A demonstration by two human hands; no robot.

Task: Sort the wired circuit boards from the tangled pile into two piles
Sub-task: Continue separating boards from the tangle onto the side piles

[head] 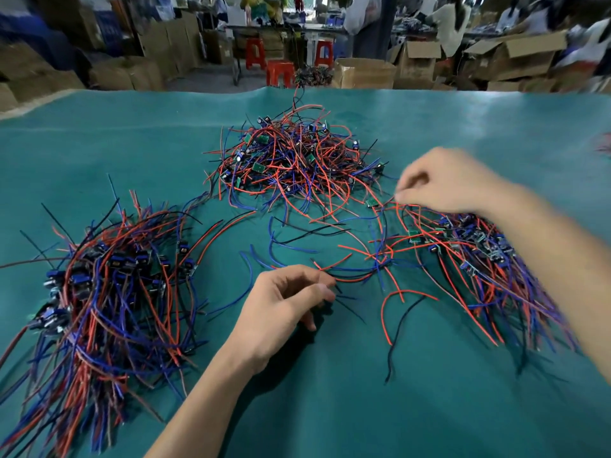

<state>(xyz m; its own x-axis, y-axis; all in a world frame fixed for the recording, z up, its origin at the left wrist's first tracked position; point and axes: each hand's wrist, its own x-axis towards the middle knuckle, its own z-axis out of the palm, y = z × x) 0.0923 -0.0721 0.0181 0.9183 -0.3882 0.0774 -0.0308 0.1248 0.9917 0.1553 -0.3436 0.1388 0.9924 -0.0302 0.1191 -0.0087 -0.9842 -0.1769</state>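
Left hand (284, 299) curled, pinching thin wire ends (337, 287) above the teal table (330, 408). Right hand (443, 180) pinching a red wire (385, 201) beside the right pile (479, 256). Tangled pile (297, 157) centre-far; left pile (109, 289) apart.

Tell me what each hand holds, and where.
Left hand pinches thin red and black wires at their near ends. Right hand pinches a red wire near its end.
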